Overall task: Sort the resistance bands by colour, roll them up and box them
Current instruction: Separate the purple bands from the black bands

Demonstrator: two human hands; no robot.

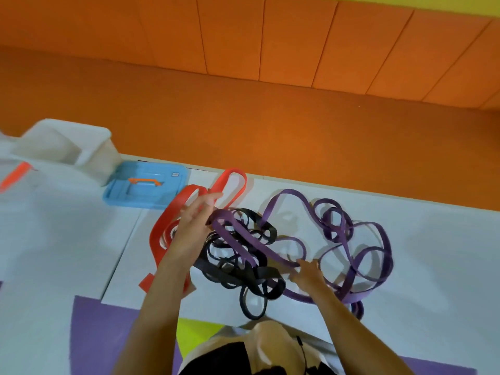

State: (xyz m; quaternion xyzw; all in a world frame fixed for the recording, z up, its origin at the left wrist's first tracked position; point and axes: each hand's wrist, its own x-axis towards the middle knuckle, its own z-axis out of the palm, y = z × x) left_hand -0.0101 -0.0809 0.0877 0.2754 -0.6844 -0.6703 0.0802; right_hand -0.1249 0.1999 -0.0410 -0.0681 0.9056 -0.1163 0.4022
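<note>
**Layout.** Three colour groups lie on the white surface (433,253) near its far edge: red bands (158,234) at left, black bands (243,280) in the middle and purple bands (357,239) at right. The open translucent box (67,147) and its blue lid (146,189) sit toward the far left.

**Hands.** The right hand (307,276) pinches a stretched purple band (243,244) that crosses the black tangle. The left hand (194,226) has its fingers extended at that band's other end. Whether its thumb hooks the loop cannot be determined.

**Handling.** The bands appear to be light, limp, flat elastic loops. Expect stretch and recoil, and rubbery surfaces that drag against neighbouring loops.

**Grip.** Take the band at a free loop end, clear of crossings. Lift it upward out of the black tangle; do not pull sideways.
</note>
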